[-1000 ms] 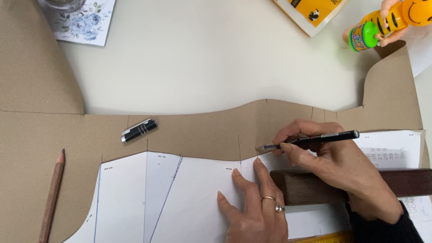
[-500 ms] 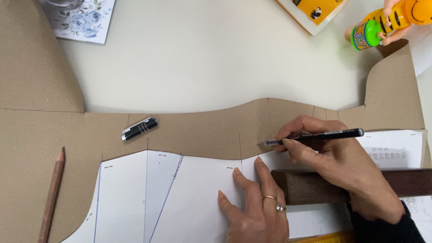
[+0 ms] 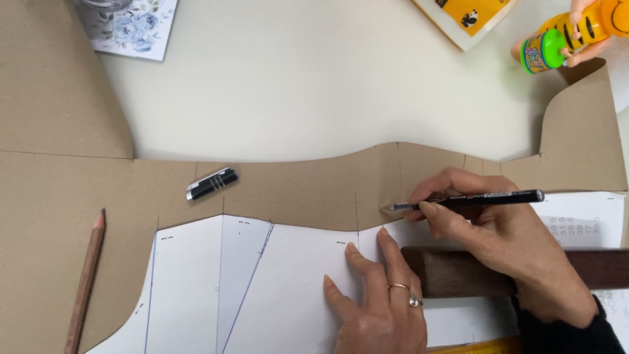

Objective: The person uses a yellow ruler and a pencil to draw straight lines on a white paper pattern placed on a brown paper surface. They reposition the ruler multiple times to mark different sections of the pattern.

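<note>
While the big sheet of brown card (image 3: 288, 190) covers most of the white table (image 3: 314, 85), from the left edge across to the right, the white paper pattern (image 3: 262, 288) lies on top of it along the near edge, its wavy upper outline sitting just below the card's own cut edge. A dark wooden block (image 3: 458, 272) rests on the pattern toward the right, partly under the right hand.

The left hand (image 3: 377, 308) lies flat on the pattern, fingers spread and loose, not gripping anything, just pressing the paper down; there's a ring on one finger. The right hand (image 3: 504, 242) has its fingers pinched around a black pen (image 3: 472, 200), held nearly level, with the tip touching the card right at the pattern's top edge, just above the left fingertips.

Smaller stuff: a brown pencil (image 3: 86, 278) lies on the card near the left edge, and a black pen cap (image 3: 211, 183) sits on the card further in. Up at the far right corner there's an orange striped bottle with a green cap (image 3: 563, 36), and a floral card (image 3: 131, 26) at the far left.
</note>
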